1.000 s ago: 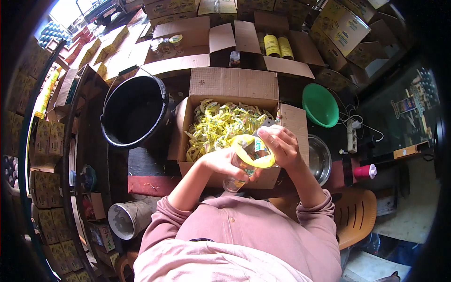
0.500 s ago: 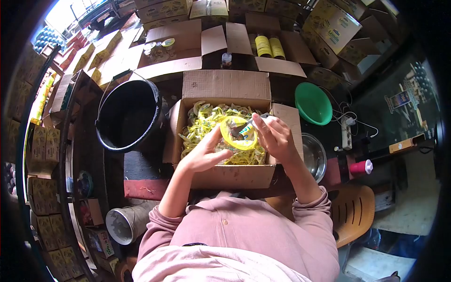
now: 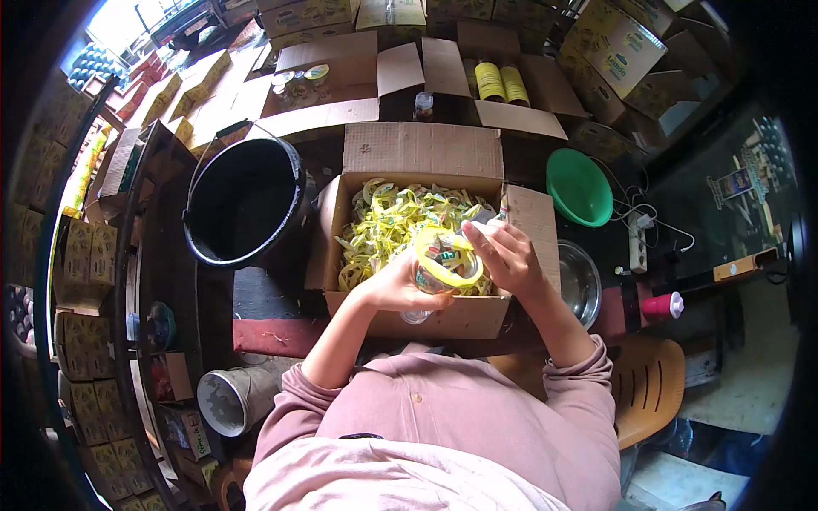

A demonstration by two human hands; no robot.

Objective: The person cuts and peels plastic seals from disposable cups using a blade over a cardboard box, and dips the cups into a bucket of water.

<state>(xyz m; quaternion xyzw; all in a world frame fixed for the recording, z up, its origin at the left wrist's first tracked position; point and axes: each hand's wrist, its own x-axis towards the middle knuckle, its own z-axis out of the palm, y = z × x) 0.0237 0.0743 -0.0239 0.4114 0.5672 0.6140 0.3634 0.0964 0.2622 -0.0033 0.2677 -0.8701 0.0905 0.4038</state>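
Our left hand (image 3: 394, 287) is wrapped around a clear container (image 3: 449, 257), which we hold tilted with its open mouth towards us. A yellow band rings the mouth, and green letters show through the wall inside it. The container is over the near edge of an open cardboard box (image 3: 460, 320), with its base showing below our fingers.

Our right hand (image 3: 509, 255) pinches a grey flat piece (image 3: 484, 218) between thumb and fingers, just beside the yellow band; we cannot tell whether the piece touches it. Below our hands, the cardboard box is filled with a tangled heap of yellow and clear strips (image 3: 388, 221).

The box stands on a dark desk (image 3: 268, 296) with a red strip along its near edge. To its left we have a black bucket (image 3: 245, 200) with a wire handle; to its right, a green bowl (image 3: 579, 187) and, nearer us, a metal bowl (image 3: 581, 285). A white power strip (image 3: 637, 244) lies beyond the bowls. Behind the box are 2 open cartons, the right carton (image 3: 521, 119) holding 2 yellow cylinders (image 3: 491, 83).
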